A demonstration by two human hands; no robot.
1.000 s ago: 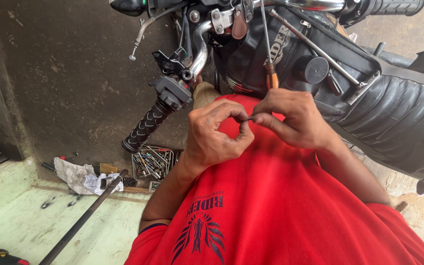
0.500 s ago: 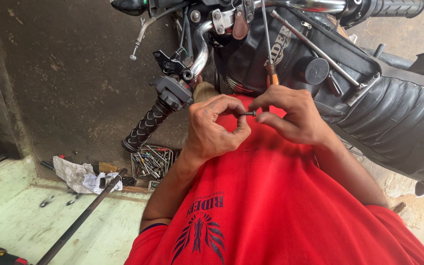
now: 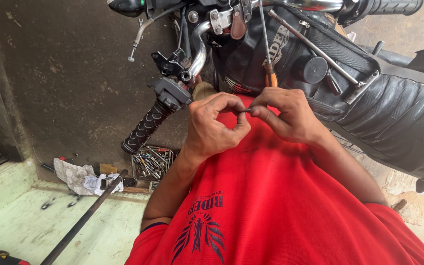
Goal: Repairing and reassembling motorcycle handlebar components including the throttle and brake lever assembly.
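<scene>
My left hand (image 3: 213,128) and my right hand (image 3: 286,116) meet in front of my red shirt (image 3: 271,206), fingertips pinched together on a small dark metal part (image 3: 248,110). Both hands hold it just below a motorcycle's handlebar. The left handlebar grip (image 3: 145,128) with its switch housing (image 3: 170,93) hangs to the left of my left hand. A screwdriver with an orange handle (image 3: 270,76) lies on the black tank cover (image 3: 290,54) above my right hand. The part is too small to name.
A black seat (image 3: 398,122) runs along the right. On the floor at left sit a tray of loose bolts and tools (image 3: 152,162), a white rag (image 3: 82,179) and a long dark rod (image 3: 82,221). A green ledge (image 3: 6,216) borders the lower left.
Both hands have stayed pinched on the small part, with only slight finger shifts. The view has drifted a little.
</scene>
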